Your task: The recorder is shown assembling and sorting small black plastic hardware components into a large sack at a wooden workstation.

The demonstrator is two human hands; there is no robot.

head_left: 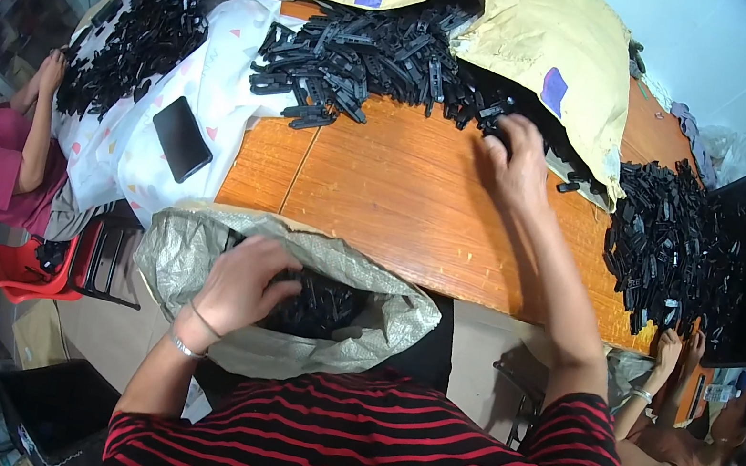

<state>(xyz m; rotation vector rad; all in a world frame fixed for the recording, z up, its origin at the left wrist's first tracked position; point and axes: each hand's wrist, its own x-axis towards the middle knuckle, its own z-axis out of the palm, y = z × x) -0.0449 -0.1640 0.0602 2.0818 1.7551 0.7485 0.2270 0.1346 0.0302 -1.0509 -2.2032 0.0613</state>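
My right hand [520, 166] reaches over the table to the mouth of a large tan paper sack [537, 41]. Its fingers and thumb close around a small black plastic piece at the edge of a pile of slim black plastic parts [370, 59]. My left hand [247, 287] hangs over the mouth of a grey-green woven sack [378, 330] at my lap. Thumb and fingers there are curved but apart, and I see nothing between them. More black parts [323, 308] lie inside the woven sack.
A black phone [182, 139] rests on white patterned plastic sheeting [258, 33] at the left. Co-workers sit at the left [3, 158] and right [685, 434], beside further heaps of black parts [671, 239]. A red stool [25, 268] stands at lower left.
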